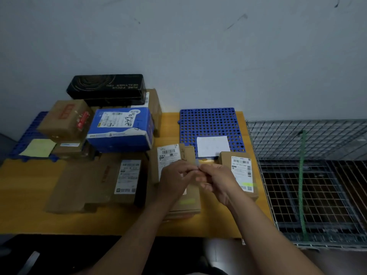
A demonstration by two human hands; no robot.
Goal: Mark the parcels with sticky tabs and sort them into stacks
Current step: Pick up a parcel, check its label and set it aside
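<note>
My left hand (pixel 174 178) and my right hand (pixel 216 180) meet above a flat brown parcel (pixel 174 155) with a white label. Both pinch a small pad of sticky tabs (pixel 200 165) between their fingertips. A green tab (pixel 187 201) lies on that parcel's near end. To the right stands a small brown parcel (pixel 241 169) with a label and a green tab (pixel 247 184) on it. At the left lies a large brown parcel (pixel 89 185). Behind it are a blue box (pixel 121 129), a brown box (pixel 65 119) and a black box (pixel 107 89).
A blue perforated mat (pixel 210 122) with a white sheet (pixel 213 145) lies at the back of the yellow table (pixel 23 199). A second blue mat (pixel 29 135) at the left carries a yellow note pad (pixel 38 148). A wire cage (pixel 309 175) stands right of the table.
</note>
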